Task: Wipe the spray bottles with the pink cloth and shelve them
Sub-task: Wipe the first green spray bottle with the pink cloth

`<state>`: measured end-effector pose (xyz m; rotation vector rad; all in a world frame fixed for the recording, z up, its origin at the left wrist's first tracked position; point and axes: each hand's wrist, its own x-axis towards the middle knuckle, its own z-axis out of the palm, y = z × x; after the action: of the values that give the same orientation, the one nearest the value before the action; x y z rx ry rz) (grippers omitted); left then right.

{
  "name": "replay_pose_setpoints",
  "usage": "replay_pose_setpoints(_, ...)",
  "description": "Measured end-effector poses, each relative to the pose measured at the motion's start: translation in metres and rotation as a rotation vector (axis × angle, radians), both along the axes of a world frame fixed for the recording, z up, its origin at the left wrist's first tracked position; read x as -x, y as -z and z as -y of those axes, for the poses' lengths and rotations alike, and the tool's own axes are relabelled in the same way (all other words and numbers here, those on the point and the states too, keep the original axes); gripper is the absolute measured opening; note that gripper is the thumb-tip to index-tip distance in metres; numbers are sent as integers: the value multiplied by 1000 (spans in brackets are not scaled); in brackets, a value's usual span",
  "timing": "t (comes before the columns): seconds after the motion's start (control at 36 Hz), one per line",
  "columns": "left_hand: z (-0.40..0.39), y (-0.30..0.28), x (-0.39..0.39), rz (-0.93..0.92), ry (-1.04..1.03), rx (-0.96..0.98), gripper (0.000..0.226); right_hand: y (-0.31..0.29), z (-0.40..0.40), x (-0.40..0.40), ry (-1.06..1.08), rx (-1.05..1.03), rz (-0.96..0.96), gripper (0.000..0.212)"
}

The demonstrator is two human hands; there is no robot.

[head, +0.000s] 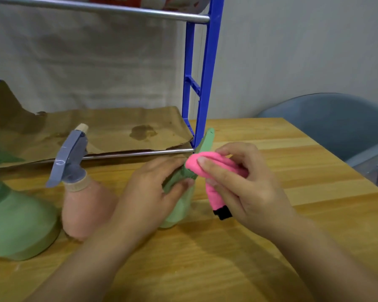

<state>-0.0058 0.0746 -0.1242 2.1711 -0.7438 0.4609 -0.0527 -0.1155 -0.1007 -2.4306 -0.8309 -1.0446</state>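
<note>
A small light-green spray bottle stands on the wooden table in the middle. My left hand grips its green spray head at the neck. My right hand holds the folded pink cloth and presses it against the top of that spray head, whose trigger sticks up behind. To the left stand a pink bottle with a grey-blue spray head and a large green bottle, partly cut off by the frame's left edge.
A blue-framed shelf rack with metal rails stands at the back of the table; its bottom level is lined with stained brown cardboard. A grey chair sits beyond the table's right side.
</note>
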Motion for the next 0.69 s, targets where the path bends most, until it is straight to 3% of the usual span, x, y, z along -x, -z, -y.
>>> replay_pose_setpoints(0.25, -2, -4, -3, -16, 12, 36, 45, -13, 16, -40, 105, -146, -36, 32)
replay_pose_setpoints(0.5, -8, -4, -1, -45, -6, 64, 44, -2, 3, -26, -129, 85, 49, 35)
replay_pose_setpoints(0.69, -5, -5, 9, -59, -32, 104, 38, -15, 19, -52, 34, -102, 22, 31)
